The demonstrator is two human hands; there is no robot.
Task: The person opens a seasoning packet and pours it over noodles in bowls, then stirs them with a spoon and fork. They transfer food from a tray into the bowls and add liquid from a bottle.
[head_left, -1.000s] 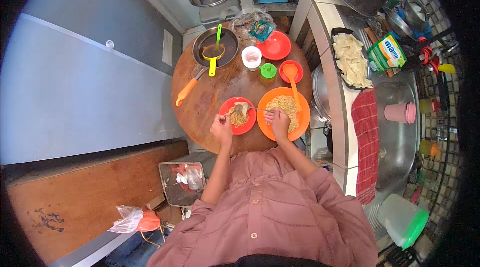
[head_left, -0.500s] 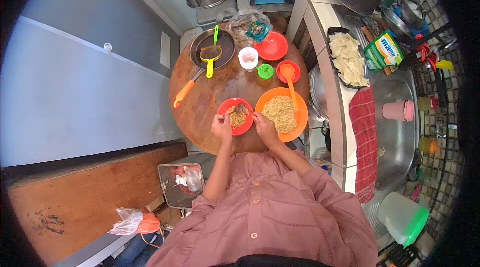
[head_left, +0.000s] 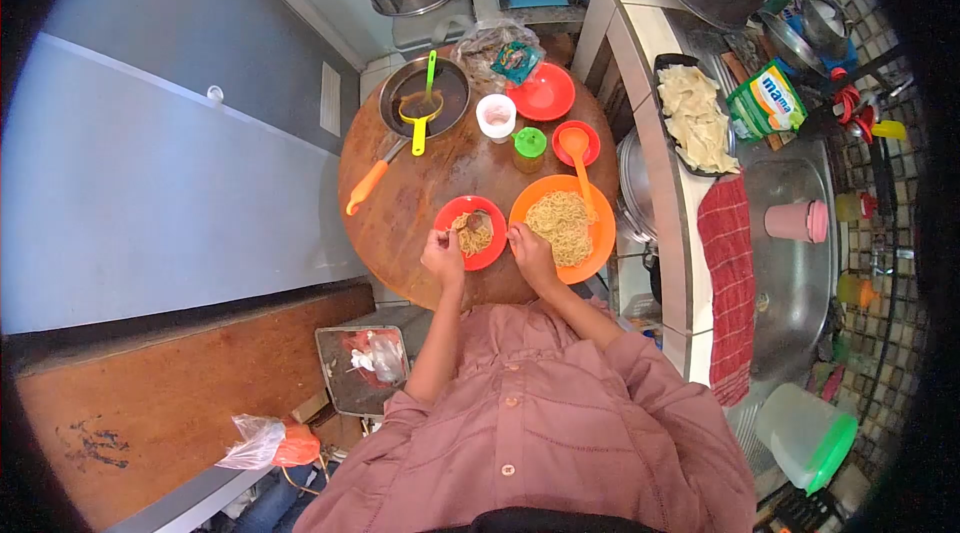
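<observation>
My left hand is closed in a pinch at the left rim of a small red bowl of noodles. It grips a spoon, whose dark head rests over the noodles. My right hand is also pinched closed, between the red bowl and a larger orange bowl. What its fingertips hold is too small to make out. Noodles fill the orange bowl, and an orange ladle leans from it onto a little red bowl.
On the round wooden table are a frying pan holding a yellow-green strainer, a white cup, a green-lidded jar, a red plate and a plastic bag. A counter with a sink runs along the right.
The spoon's head has shifted slightly left over the noodles in the red bowl. My right hand has drawn slightly right, away from the red bowl's rim.
</observation>
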